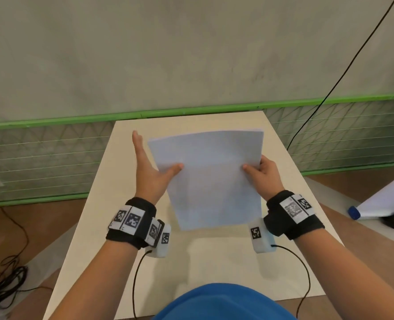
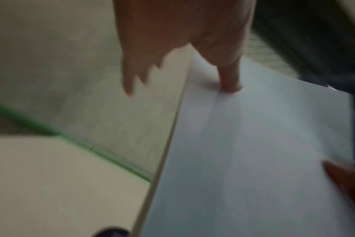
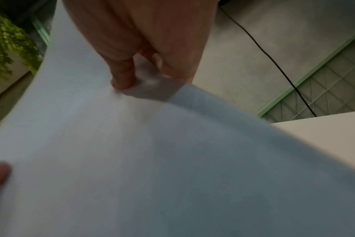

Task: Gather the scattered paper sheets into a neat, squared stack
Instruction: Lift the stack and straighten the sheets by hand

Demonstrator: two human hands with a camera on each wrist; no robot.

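One white paper stack (image 1: 211, 176) (edges nearly flush), tilted upright.

Head looks down; wrists close; all share paper stack (image 1: 211, 179).

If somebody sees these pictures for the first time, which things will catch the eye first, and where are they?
First comes the stack of white paper sheets, held up above the middle of the beige table. The left hand lies along its left edge with the thumb on the front, and the right hand pinches its right edge. Next are the black wrist bands with square markers, and the green rail along the wall behind.
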